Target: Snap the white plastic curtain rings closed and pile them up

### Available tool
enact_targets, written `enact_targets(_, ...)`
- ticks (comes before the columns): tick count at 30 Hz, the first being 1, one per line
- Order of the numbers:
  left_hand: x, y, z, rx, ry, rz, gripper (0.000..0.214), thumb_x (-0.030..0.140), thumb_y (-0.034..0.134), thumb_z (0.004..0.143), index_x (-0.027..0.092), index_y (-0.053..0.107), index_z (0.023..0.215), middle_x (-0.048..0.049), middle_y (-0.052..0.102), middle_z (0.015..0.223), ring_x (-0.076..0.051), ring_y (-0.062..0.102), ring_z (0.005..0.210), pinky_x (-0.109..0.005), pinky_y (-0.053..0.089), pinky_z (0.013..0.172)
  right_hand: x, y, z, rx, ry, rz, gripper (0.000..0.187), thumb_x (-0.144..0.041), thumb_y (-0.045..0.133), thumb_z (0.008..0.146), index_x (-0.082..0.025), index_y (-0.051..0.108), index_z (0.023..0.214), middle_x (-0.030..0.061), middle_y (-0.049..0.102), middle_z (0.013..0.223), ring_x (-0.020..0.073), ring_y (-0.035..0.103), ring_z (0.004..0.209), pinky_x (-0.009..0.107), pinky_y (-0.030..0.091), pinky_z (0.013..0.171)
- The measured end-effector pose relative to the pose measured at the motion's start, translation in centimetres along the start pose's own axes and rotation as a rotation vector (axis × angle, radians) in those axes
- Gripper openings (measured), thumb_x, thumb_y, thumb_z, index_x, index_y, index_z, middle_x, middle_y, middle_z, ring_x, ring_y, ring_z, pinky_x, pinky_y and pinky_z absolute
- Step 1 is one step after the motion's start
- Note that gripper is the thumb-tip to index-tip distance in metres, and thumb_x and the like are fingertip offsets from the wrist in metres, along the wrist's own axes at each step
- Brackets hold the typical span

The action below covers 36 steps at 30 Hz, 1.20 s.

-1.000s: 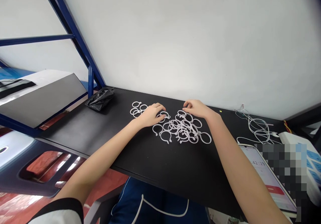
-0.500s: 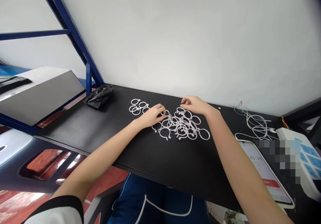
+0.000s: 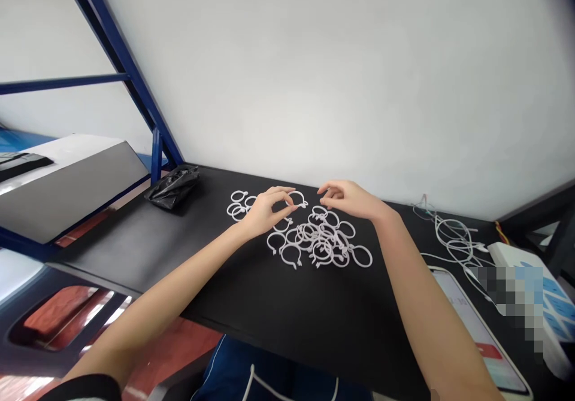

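Note:
Several white plastic rings (image 3: 322, 250), some with a gap closed by small knobbed ends, lie in a loose heap on the black table. My left hand (image 3: 265, 209) pinches one white ring (image 3: 306, 203) between thumb and fingers, above the far left edge of the heap. My right hand (image 3: 345, 199) hovers just beyond the heap, its fingers loosely curled and apart, with nothing visible in them. Left of my left hand, a smaller group of rings (image 3: 231, 210) lies on the table, partly hidden by that hand.
On the black table (image 3: 251, 293) a crumpled black plastic bag (image 3: 175, 187) lies at the far left. To the right are tangled white cables (image 3: 453, 236), a phone (image 3: 471, 323) and a white and blue box (image 3: 525, 257). A white wall (image 3: 314, 78) stands behind; a blue metal frame (image 3: 121, 48) rises at left.
The view has tilted up slightly. My left hand has lifted a ring clear of the heap's edge. My right hand has drawn back a little from the rings, its fingers still curled.

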<state>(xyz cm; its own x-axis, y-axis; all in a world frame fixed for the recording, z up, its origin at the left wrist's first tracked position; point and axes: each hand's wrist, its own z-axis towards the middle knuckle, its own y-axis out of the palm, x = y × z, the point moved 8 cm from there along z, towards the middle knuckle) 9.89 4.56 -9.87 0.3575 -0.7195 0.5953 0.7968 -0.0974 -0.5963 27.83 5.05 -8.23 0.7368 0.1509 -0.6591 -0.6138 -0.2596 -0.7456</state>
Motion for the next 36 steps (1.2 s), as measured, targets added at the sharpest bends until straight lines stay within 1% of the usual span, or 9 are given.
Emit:
enact_targets(2, 2.4, -1.7, 1.6, 0.010, 0.058, -0.007, 0.014, 0.030, 0.062, 0.089, 0.018, 0.063, 0.083, -0.0109, 0.068, 0.116, -0.022, 0.063, 0.114, -0.039, 0.050, 0.099, -2.1, -1.0, -1.4, 0.019, -0.069, 0.045, 0.020, -0.026, 0.062, 0.087, -0.020, 0.063, 0.106, 0.0070, 0.071, 0.100, 0.0175, 0.068, 0.084, 0.030, 0.056, 0.076)
enact_targets(5, 7.2, -4.8, 3.7, 0.054, 0.174, -0.014, 0.015, 0.031, 0.070, 0.084, 0.018, 0.062, 0.087, -0.0080, 0.067, 0.115, -0.018, 0.063, 0.111, -0.034, 0.050, 0.097, -5.1, -3.0, -3.9, 0.140, -0.167, 0.084, 0.024, -0.033, 0.065, 0.086, -0.025, 0.063, 0.109, 0.0025, 0.069, 0.111, 0.0154, 0.068, 0.090, 0.030, 0.055, 0.082)
enact_targets(8, 12.6, -7.6, 4.0, 0.164, 0.409, 0.081, 0.028, 0.030, 0.076, 0.078, 0.018, 0.059, 0.096, -0.0061, 0.068, 0.105, -0.016, 0.064, 0.102, -0.033, 0.053, 0.091, -8.4, -5.2, -7.1, 0.362, -0.388, 0.136, 0.022, -0.035, 0.072, 0.082, -0.025, 0.066, 0.101, -0.0004, 0.070, 0.096, 0.0151, 0.069, 0.083, 0.029, 0.056, 0.078)
enact_targets(11, 15.1, -8.6, 3.3, 0.229, 0.485, 0.185, 0.025, 0.030, 0.073, 0.082, 0.018, 0.058, 0.099, -0.0053, 0.066, 0.101, -0.015, 0.064, 0.097, -0.031, 0.054, 0.085, -10.5, -5.9, -9.4, 0.473, -0.505, 0.033, 0.016, -0.029, 0.072, 0.082, -0.027, 0.067, 0.097, -0.0029, 0.072, 0.090, 0.0140, 0.070, 0.081, 0.027, 0.057, 0.076)
enact_targets(16, 15.8, -7.8, 2.0, 0.177, 0.561, 0.304, 0.035, 0.029, 0.071, 0.085, 0.019, 0.057, 0.116, -0.0056, 0.063, 0.102, -0.012, 0.061, 0.086, -0.025, 0.052, 0.071, -12.4, -5.8, -11.1, 0.572, -0.592, -0.211, 0.008, -0.020, 0.070, 0.083, -0.026, 0.067, 0.086, -0.0051, 0.072, 0.080, 0.0120, 0.068, 0.069, 0.025, 0.054, 0.064)
enact_targets(20, 15.9, -7.8, 1.7, 0.200, 0.579, 0.353, 0.032, 0.033, 0.069, 0.086, 0.021, 0.059, 0.113, -0.0055, 0.062, 0.100, -0.012, 0.061, 0.085, -0.025, 0.051, 0.068, -13.1, -5.7, -12.3, 0.651, -0.670, -0.306, 0.010, -0.018, 0.070, 0.083, -0.028, 0.067, 0.085, -0.0050, 0.072, 0.079, 0.0129, 0.067, 0.064, 0.028, 0.053, 0.059)
enact_targets(25, 16.4, -7.7, 1.7, 0.215, 0.612, 0.376, 0.034, 0.041, 0.065, 0.088, 0.020, 0.056, 0.114, -0.0056, 0.062, 0.097, -0.014, 0.061, 0.085, -0.027, 0.052, 0.071, -13.3, -5.7, -13.0, 0.700, -0.716, -0.314, 0.018, -0.015, 0.073, 0.080, -0.030, 0.067, 0.088, -0.0052, 0.074, 0.082, 0.0161, 0.071, 0.072, 0.030, 0.055, 0.064)
enact_targets(31, 16.0, -6.6, 2.1, 0.088, 0.602, 0.371, 0.047, 0.050, 0.061, 0.089, 0.015, 0.050, 0.119, -0.0070, 0.063, 0.095, -0.014, 0.060, 0.082, -0.028, 0.051, 0.072, -13.5, -5.6, -12.9, 0.690, -0.709, -0.322, 0.016, -0.016, 0.072, 0.081, -0.031, 0.067, 0.086, -0.0055, 0.074, 0.081, 0.0163, 0.071, 0.074, 0.030, 0.057, 0.066)
enact_targets(36, 15.6, -6.2, 2.4, 0.036, 0.548, 0.333, 0.038, 0.049, 0.058, 0.090, 0.016, 0.049, 0.107, -0.0026, 0.063, 0.087, -0.012, 0.060, 0.078, -0.025, 0.048, 0.069, -13.7, -5.5, -13.0, 0.685, -0.720, -0.278, 0.018, -0.014, 0.072, 0.080, -0.030, 0.069, 0.087, -0.0058, 0.074, 0.079, 0.0163, 0.072, 0.075, 0.029, 0.057, 0.066)
